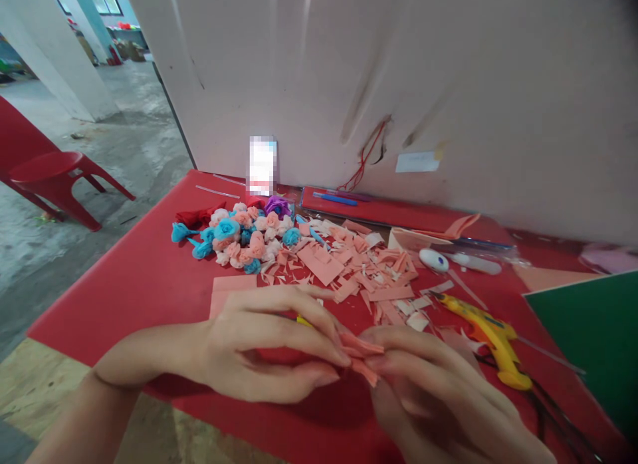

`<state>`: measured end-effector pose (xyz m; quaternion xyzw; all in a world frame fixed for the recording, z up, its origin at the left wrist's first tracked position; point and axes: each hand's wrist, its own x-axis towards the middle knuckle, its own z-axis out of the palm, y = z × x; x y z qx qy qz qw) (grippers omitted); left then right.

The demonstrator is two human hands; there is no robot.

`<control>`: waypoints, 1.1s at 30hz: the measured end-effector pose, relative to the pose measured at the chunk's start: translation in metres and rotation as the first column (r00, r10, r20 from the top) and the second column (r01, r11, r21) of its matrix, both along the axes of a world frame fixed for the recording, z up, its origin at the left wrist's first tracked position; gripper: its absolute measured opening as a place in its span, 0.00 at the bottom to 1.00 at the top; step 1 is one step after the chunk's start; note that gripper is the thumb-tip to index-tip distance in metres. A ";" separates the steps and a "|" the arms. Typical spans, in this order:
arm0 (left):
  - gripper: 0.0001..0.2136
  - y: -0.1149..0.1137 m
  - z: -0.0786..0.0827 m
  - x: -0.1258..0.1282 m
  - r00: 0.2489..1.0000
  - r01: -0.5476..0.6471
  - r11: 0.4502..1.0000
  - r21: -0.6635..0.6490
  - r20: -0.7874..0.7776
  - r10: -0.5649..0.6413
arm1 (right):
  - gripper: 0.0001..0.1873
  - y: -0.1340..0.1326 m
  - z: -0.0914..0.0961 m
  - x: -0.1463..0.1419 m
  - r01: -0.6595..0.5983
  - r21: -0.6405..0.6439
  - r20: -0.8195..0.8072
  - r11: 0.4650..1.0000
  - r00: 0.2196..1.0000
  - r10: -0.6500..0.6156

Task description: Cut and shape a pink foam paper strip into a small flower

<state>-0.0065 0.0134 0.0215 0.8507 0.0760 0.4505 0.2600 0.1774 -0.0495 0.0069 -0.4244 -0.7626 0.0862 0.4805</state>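
Observation:
My left hand (259, 348) and my right hand (433, 397) meet low over the red table (149, 278), fingertips pinched together on a small folded piece of pink crepe paper (363, 357). Both hands grip it from opposite sides. Behind them lies a heap of pink paper scraps (359, 264) and a pile of small pink, white and blue paper flowers (244, 238). A pink paper sheet (226, 291) lies flat just beyond my left hand.
A yellow glue gun (491, 334) lies at the right with its cord. A green sheet (593, 331) covers the right edge. A white device (433, 259), pens (336, 198) and a white wall (399, 72) stand behind. A red plastic chair (54, 178) sits on the floor at the left.

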 end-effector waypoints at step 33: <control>0.03 -0.002 -0.003 0.006 0.999 0.019 0.964 -0.267 0.053 -0.005 | 0.11 0.010 -0.003 -0.002 -0.015 0.137 0.022 0.990 1.000 0.012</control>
